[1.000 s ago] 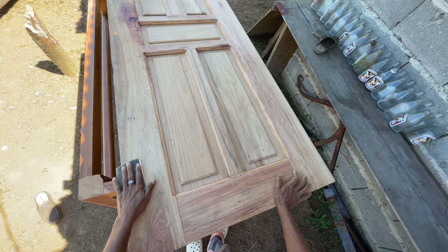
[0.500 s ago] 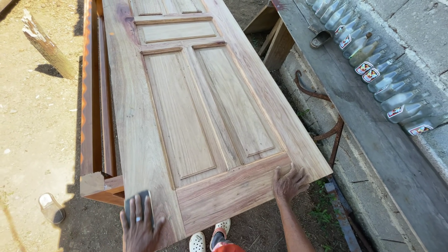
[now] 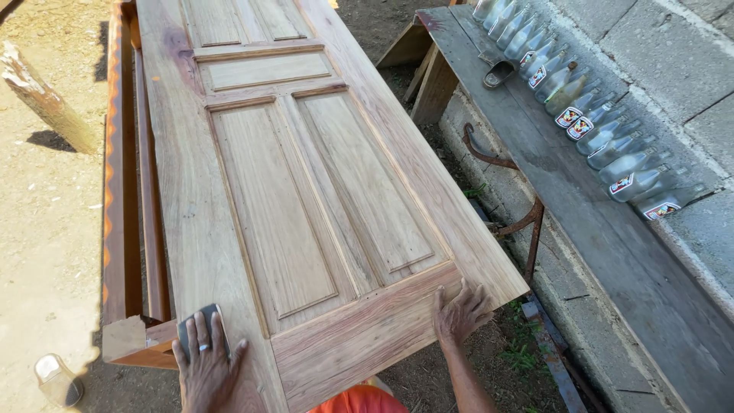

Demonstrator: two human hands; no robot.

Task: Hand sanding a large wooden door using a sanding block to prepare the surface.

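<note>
Setting: outdoor yard, dirt ground, block wall [image 3: 673, 61], bottles [image 3: 581, 115] lined along it.
Door [image 3: 306, 191]: lies flat before you on a wooden frame [image 3: 122, 229].
Left hand [image 3: 205, 365]: presses a grey sanding pad [image 3: 200, 325] flat on the door's near left edge.
Right hand [image 3: 461, 312]: open, palm steadying the bottom rail.
Risk: pad may slip off the edge; uneven pressure could gouge.
Change: your left hand has moved up the door's left side.
</note>
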